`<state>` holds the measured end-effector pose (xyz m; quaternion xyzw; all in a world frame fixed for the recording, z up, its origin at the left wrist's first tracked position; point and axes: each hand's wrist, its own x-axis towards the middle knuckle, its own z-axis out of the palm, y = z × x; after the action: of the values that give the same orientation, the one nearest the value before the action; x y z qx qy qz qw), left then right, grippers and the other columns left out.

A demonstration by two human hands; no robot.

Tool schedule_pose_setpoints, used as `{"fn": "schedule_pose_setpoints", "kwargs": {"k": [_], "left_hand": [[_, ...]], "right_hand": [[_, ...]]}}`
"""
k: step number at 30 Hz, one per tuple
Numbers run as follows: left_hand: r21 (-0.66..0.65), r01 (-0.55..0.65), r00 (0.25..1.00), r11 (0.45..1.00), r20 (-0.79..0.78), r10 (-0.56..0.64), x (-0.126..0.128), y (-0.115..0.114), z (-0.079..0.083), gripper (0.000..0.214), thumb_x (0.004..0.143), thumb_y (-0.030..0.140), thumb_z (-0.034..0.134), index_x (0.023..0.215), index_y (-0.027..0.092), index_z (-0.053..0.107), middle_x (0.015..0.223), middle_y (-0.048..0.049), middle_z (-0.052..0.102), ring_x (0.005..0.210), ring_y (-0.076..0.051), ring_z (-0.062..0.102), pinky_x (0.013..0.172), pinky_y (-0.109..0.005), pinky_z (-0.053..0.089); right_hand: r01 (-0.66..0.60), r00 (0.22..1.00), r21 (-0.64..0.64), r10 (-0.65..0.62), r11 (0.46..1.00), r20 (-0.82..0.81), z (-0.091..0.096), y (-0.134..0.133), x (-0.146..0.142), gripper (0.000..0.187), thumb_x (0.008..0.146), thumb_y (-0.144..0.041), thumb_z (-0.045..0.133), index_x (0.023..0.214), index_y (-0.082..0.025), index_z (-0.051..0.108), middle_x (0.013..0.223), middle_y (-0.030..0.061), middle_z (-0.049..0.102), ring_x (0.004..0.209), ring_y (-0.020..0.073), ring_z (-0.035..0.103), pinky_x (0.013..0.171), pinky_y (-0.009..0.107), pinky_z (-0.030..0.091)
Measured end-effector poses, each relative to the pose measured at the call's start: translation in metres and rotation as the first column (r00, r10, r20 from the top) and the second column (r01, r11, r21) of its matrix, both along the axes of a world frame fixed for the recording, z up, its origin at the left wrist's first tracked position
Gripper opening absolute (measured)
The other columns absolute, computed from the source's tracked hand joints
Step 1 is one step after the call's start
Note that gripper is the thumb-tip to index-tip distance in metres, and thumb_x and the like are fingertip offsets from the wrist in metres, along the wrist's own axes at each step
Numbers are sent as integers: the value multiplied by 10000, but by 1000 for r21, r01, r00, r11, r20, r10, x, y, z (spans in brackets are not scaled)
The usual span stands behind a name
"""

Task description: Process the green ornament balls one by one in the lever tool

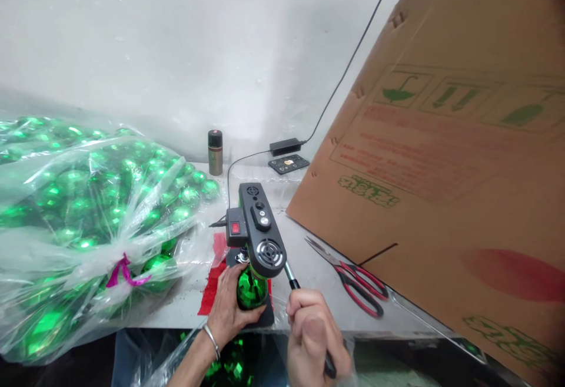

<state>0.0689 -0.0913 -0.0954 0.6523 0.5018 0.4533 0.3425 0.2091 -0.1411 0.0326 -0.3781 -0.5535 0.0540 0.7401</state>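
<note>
My left hand (228,304), a bracelet at its wrist, has its thumb and fingers around a shiny green ball (251,290). The ball sits beneath the round end of a black machine (265,228), which covers its top. The machine carries a side box with a red switch (235,227) and stands on a dark base plate over red cloth (207,293). Wrapped in a fist, my right hand (315,331) grips a lever handle (293,283) with a metal rod leading to the machine. The handle's black lower end shows below that fist.
A clear bag of green balls (110,198), tied with a purple ribbon (126,273), fills the left. Red-handled scissors (353,278) lie beside a large cardboard box (441,169). A spray can (215,152), a phone (288,164) and a power adapter (285,146) are at the back.
</note>
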Motion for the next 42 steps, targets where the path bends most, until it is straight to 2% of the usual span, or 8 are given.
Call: {"fn": "schedule_pose_setpoints", "kwargs": {"k": [6,12,18,27,35,42], "left_hand": [[3,3,1000,1000,-12,-2,1,-1,-3,794,667,348,971,1409,221,720,1343,-170,803,1323,-484,725,1205,-725,550],[0,9,1000,1000,-26,-9,2,-2,-1,765,683,318,961,1406,231,725,1344,-160,806,1291,-473,746,1203,-739,554],[76,25,998,997,-62,-20,2,-2,-4,748,716,316,943,1420,211,713,1348,-173,813,1272,-470,769,1201,-757,558],[188,10,988,982,-155,20,1,0,-11,792,680,280,947,1429,200,704,1328,-156,828,1215,-435,802,1113,-699,649],[186,27,984,982,-177,7,-1,0,-6,783,688,272,947,1430,183,713,1309,-165,838,1192,-446,818,1092,-710,665],[205,21,981,978,-195,20,1,1,-9,778,695,279,941,1433,184,715,1313,-162,838,1173,-448,829,1097,-715,661]], "right_hand": [[-8,1000,-9,8,1000,-10,-5,0,0,416,1172,-183,496,761,-224,546,707,-16,595,571,115,547,540,273,401],[54,998,42,-55,998,15,-4,5,-2,444,1170,-196,484,728,-229,489,695,-30,566,546,100,498,516,269,360],[78,995,59,-81,995,51,0,6,-2,447,1180,-192,484,736,-230,506,697,-21,567,564,113,519,527,272,382],[52,997,24,-53,998,48,-7,4,0,452,1196,-225,460,748,-229,518,720,-28,573,588,107,523,554,274,388],[41,999,38,-42,998,30,-9,4,0,460,1202,-220,449,748,-228,524,719,-26,569,591,108,523,560,269,396],[-2,1000,24,2,1000,-16,-18,4,0,439,1181,-204,478,746,-230,527,720,-24,571,578,107,516,524,246,391]]}}
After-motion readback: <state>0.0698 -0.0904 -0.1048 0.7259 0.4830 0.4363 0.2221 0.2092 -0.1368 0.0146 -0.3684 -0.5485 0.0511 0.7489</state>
